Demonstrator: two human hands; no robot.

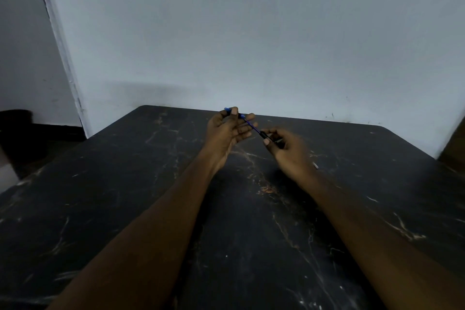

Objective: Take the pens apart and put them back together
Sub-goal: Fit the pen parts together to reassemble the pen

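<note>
Both hands are raised above the far middle of a black marble table (pixel 176 209). My left hand (pixel 227 128) pinches the blue end piece of a pen (pixel 241 116) between thumb and fingers. A thin blue refill (pixel 253 126) runs down to the right from it into a black pen barrel (pixel 268 137). My right hand (pixel 286 148) grips that barrel, and its fingers hide the barrel's far end. The two hands are a short gap apart, joined only by the refill.
A small pale object (pixel 315 165), perhaps a pen part, lies on the table just right of my right wrist. A pale wall (pixel 251 33) stands right behind the table's far edge. A dark doorway (pixel 25 58) is at the left.
</note>
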